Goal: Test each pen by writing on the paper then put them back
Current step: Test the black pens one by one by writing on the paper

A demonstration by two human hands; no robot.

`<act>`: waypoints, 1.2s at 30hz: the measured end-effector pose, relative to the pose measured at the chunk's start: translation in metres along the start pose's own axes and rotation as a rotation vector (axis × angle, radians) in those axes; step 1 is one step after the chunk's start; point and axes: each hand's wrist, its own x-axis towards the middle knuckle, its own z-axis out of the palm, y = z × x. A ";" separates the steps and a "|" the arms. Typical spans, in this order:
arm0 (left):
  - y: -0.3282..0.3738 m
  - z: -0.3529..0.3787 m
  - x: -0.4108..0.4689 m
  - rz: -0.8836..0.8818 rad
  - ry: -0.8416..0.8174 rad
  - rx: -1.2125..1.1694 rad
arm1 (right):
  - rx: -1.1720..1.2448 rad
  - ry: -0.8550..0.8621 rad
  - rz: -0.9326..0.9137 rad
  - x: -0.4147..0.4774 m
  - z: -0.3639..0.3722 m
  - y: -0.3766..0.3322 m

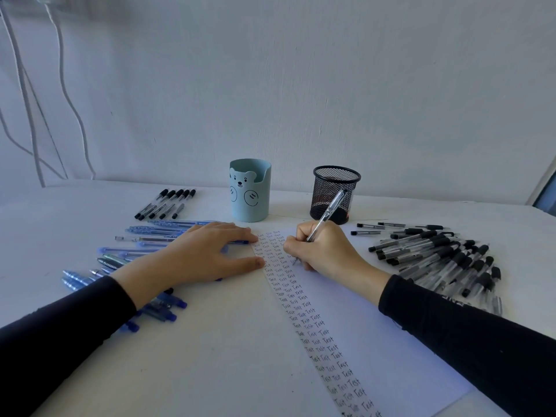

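The right hand [323, 251] pinches a pen [326, 215], tip on the paper [376, 335]; the left hand [207, 254] presses flat on its edge, fingers straight.

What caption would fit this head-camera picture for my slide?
Right hand tests a pen on the paper while the left hand rests at its edge, black pens and blue pens alongside.

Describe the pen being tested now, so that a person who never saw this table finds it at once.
On the white table lies a white sheet of paper with columns of the word Test. Near its far end the right hand grips a clear plastic pen, tip on the sheet. It alone is tilted up; the other pens lie flat.
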 end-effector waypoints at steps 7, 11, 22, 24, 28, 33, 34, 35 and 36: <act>0.000 0.000 0.000 -0.001 -0.009 0.004 | -0.021 0.003 -0.010 0.001 0.000 0.001; 0.000 0.000 0.001 0.003 -0.005 0.010 | -0.026 0.005 -0.011 0.001 0.000 0.002; 0.001 -0.001 -0.001 0.000 -0.011 0.000 | -0.038 0.009 -0.014 0.002 -0.002 0.004; 0.003 -0.002 -0.002 -0.007 -0.015 0.002 | -0.036 0.020 -0.020 0.003 -0.002 0.005; 0.004 -0.002 -0.002 -0.003 -0.012 0.005 | -0.049 0.039 -0.032 0.004 -0.002 0.006; 0.003 -0.002 -0.002 -0.001 -0.018 0.007 | -0.045 0.036 -0.041 0.004 -0.002 0.009; 0.003 -0.002 -0.002 -0.001 -0.017 0.009 | -0.046 0.032 -0.041 0.004 -0.001 0.009; 0.002 -0.002 -0.001 -0.002 -0.016 0.008 | -0.045 0.030 -0.041 0.004 -0.001 0.009; 0.002 -0.002 -0.001 -0.001 -0.015 0.005 | -0.042 0.030 -0.037 0.004 -0.001 0.009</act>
